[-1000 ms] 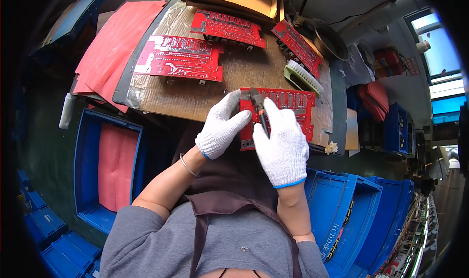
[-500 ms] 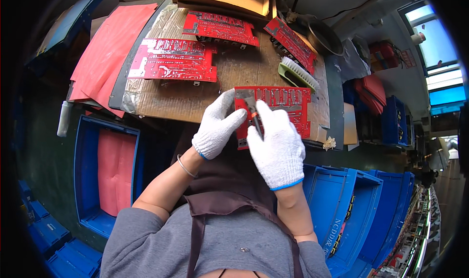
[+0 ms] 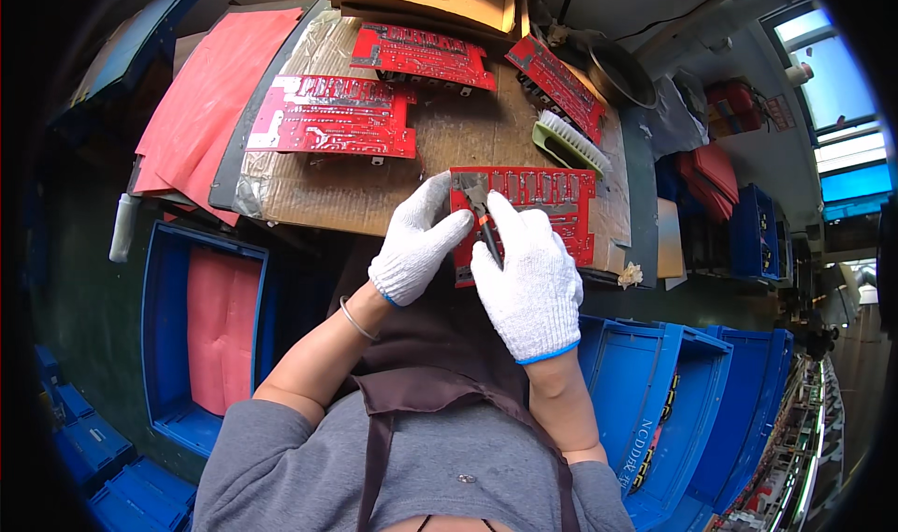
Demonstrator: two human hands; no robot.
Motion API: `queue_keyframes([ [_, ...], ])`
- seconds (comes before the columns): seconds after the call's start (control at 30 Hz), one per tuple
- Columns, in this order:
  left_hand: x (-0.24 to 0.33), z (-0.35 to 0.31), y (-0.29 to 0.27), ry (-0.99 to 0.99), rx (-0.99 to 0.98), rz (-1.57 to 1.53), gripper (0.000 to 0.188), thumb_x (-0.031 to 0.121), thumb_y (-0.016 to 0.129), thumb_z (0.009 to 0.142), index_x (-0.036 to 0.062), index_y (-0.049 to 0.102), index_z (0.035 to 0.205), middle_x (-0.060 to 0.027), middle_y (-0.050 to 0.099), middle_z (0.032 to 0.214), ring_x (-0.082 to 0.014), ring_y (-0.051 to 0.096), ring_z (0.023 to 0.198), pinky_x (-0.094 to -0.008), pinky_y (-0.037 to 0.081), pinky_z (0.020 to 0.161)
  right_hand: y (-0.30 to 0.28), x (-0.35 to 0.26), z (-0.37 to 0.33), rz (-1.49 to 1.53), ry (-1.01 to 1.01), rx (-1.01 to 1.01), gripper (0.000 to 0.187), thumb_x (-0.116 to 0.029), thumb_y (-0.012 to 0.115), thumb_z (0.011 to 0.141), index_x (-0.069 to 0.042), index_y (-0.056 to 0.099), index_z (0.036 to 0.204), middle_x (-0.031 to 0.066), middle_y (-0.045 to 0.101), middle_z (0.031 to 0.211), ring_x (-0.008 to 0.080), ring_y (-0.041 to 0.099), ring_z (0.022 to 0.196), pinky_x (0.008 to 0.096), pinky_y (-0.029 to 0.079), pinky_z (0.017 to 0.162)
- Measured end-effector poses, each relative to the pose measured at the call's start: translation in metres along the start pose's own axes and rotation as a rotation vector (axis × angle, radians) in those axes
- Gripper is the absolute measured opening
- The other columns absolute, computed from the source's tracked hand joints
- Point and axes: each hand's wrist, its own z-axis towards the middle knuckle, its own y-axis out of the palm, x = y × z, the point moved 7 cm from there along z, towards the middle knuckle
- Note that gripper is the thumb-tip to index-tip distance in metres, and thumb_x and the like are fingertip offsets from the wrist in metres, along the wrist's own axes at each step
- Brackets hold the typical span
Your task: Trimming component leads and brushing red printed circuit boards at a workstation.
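A red circuit board (image 3: 547,216) lies solder side up at the front edge of the bench. Closed around its left edge is my left hand (image 3: 423,237), in a white knit glove, the thumb resting on the board's face. My right hand (image 3: 531,284), gloved the same way, grips a pair of cutting pliers (image 3: 483,216) with black and orange handles. The grey jaws are against the board's upper left part. Part of the handles is hidden by my right fingers.
Three more red boards lie farther back: one at left (image 3: 332,120), one behind it (image 3: 426,57), one tilted at right (image 3: 559,83). A green brush with white bristles (image 3: 572,141) is beside the last. Blue crates (image 3: 150,345) flank me; pink sheets (image 3: 220,83) lie left.
The pliers' jaws have shifted and turned slightly on the board's upper left part. My right hand has moved a little left; my left hand keeps its hold.
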Motion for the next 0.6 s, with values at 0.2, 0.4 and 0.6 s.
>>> queue_keyframes([
  [0.2, -0.004, -0.001, -0.001, -0.019, 0.007, 0.02, 0.055, 0.012, 0.069, 0.099, -0.0041, 0.05, 0.148, -0.0139, 0.066, 0.135, -0.0183, 0.062, 0.122, -0.0355, 0.049, 0.108, 0.001, 0.0, -0.001, -0.004, -0.002, 0.023, 0.052, -0.022, 0.074, 0.092, -0.007, 0.063, 0.141, 0.0177, 0.064, 0.109, 0.0352, 0.07, 0.099, 0.046, 0.057, 0.086],
  [0.4, 0.0, 0.0, 0.002, -0.011, 0.001, -0.008, 0.056, 0.009, 0.068, 0.098, -0.004, 0.049, 0.15, -0.0137, 0.064, 0.139, -0.0186, 0.061, 0.125, -0.0352, 0.048, 0.11, -0.003, 0.01, -0.001, -0.017, 0.045, 0.036, 0.054, -0.022, 0.074, 0.091, -0.008, 0.062, 0.142, 0.0169, 0.064, 0.11, 0.0362, 0.069, 0.099, 0.0471, 0.057, 0.086],
  [0.6, -0.006, 0.003, -0.002, 0.041, 0.005, -0.018, 0.055, 0.01, 0.069, 0.099, -0.0059, 0.051, 0.149, -0.0103, 0.066, 0.133, -0.0144, 0.061, 0.119, -0.0324, 0.05, 0.106, -0.003, 0.022, 0.005, -0.006, 0.094, 0.04, 0.052, -0.024, 0.074, 0.092, -0.009, 0.063, 0.14, 0.0184, 0.064, 0.109, 0.0373, 0.069, 0.099, 0.0473, 0.056, 0.087],
])
